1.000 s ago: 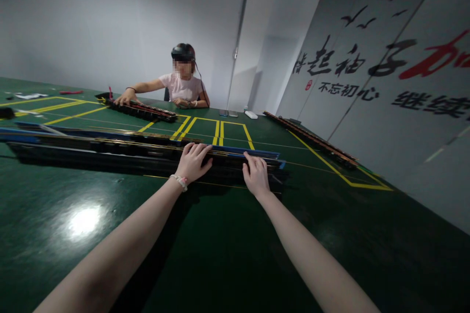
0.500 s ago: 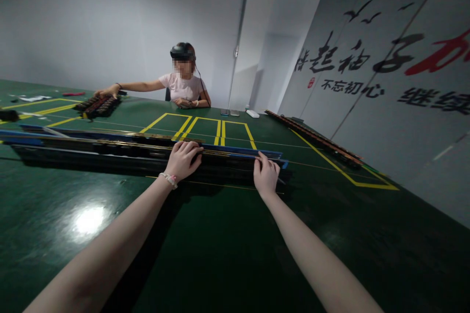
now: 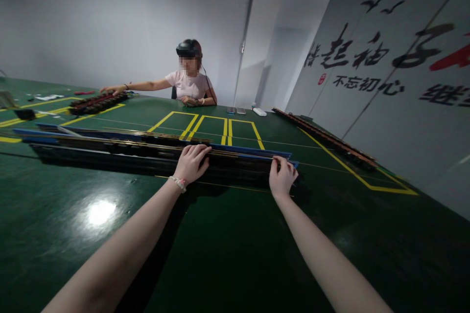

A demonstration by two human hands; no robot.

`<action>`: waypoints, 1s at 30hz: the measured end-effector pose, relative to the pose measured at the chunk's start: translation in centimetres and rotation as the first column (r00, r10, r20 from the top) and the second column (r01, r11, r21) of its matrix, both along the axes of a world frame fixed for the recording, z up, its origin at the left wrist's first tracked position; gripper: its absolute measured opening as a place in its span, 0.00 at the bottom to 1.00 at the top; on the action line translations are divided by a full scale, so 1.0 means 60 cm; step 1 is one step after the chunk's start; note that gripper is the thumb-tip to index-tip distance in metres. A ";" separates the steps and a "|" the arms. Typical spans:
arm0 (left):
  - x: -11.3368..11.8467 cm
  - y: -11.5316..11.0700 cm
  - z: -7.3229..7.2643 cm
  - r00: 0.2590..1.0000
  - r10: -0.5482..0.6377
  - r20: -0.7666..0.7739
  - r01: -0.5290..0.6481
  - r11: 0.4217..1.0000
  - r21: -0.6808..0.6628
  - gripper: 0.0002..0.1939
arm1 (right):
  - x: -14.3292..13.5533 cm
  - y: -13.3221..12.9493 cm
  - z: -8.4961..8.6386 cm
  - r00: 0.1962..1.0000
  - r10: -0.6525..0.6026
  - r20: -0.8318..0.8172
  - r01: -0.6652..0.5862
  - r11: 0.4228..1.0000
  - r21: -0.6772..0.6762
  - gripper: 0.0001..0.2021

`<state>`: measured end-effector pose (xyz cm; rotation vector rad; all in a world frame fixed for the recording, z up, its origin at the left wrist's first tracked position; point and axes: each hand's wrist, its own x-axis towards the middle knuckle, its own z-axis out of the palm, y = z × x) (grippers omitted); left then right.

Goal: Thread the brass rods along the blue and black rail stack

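A long, low black-and-blue trough-like frame (image 3: 235, 168) lies across the green table in front of me. Thin brass-coloured rods (image 3: 154, 145) run lengthwise along its top, passing over dark blocks. My left hand (image 3: 193, 161) is closed over the rods near the middle of the frame, fingertips curled over the far side and thumb on the near side. Close to the frame's right end, my right hand (image 3: 282, 176) pinches at its upper edge, where a thin rod runs into the fingertips. My fingers partly hide the exact grip.
Across the table (image 3: 227, 234) sits a person (image 3: 191, 85) wearing a headset, one hand on a dark ribbed assembly (image 3: 97, 102). A long copper-coloured strip (image 3: 326, 139) lies at the right. Yellow tape (image 3: 209, 117) marks the tabletop. Phones and a white case (image 3: 259, 112) lie at the back.
My right hand has slid slightly right along the frame, while my left hand keeps its place. The other person's dark assembly has turned and lies longer across. The view has shifted a little.
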<state>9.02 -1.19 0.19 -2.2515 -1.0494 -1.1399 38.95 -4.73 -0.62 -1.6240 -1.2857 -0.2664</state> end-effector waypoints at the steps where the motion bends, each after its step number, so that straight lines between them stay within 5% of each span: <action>1: 0.000 0.000 0.000 1.000 -0.001 0.002 0.001 1.000 0.002 0.18 | 0.001 0.000 0.000 1.000 0.005 -0.008 -0.005 1.000 0.012 0.16; 30: 0.010 -0.004 0.001 0.999 0.032 0.012 -0.031 0.997 -0.066 0.19 | 0.001 -0.001 0.009 0.997 0.078 -0.026 -0.079 0.997 -0.025 0.15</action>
